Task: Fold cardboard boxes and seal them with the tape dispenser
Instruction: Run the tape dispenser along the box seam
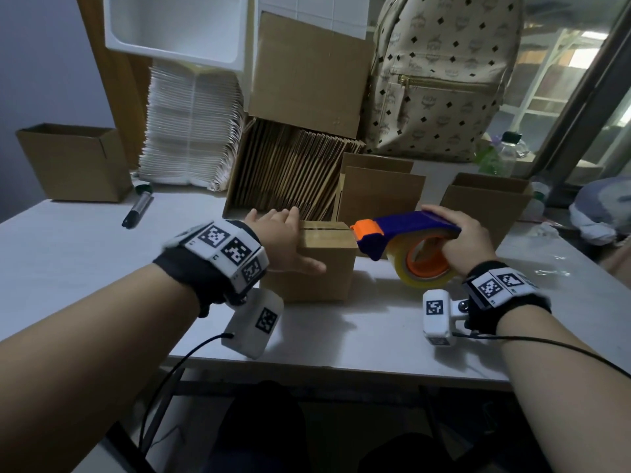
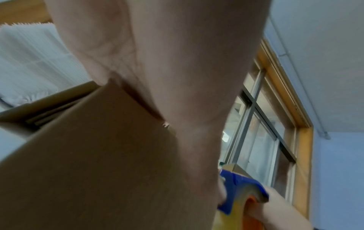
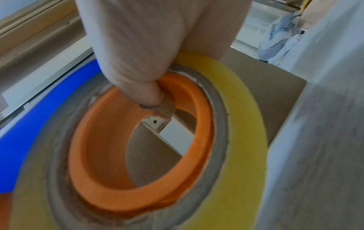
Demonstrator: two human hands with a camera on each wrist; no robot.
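A small closed cardboard box (image 1: 324,264) stands mid-table with a tape strip along its top seam. My left hand (image 1: 283,240) lies over its top left edge, fingers flat across the top and thumb stretched along the front face. The left wrist view shows that palm (image 2: 177,77) against the box (image 2: 98,155). My right hand (image 1: 467,240) grips the blue tape dispenser (image 1: 406,240), whose orange tip sits at the box's top right edge. In the right wrist view its fingers (image 3: 138,54) curl through the orange hub (image 3: 138,155) of the yellowish tape roll (image 3: 236,109).
On the white table (image 1: 341,336) stand open boxes at the far left (image 1: 73,162), the right (image 1: 485,203) and behind (image 1: 379,192). A carton of flat cardboard (image 1: 290,172), white mailers (image 1: 191,131), a backpack (image 1: 440,73), a bottle (image 1: 508,151) and a marker (image 1: 138,208) line the back.
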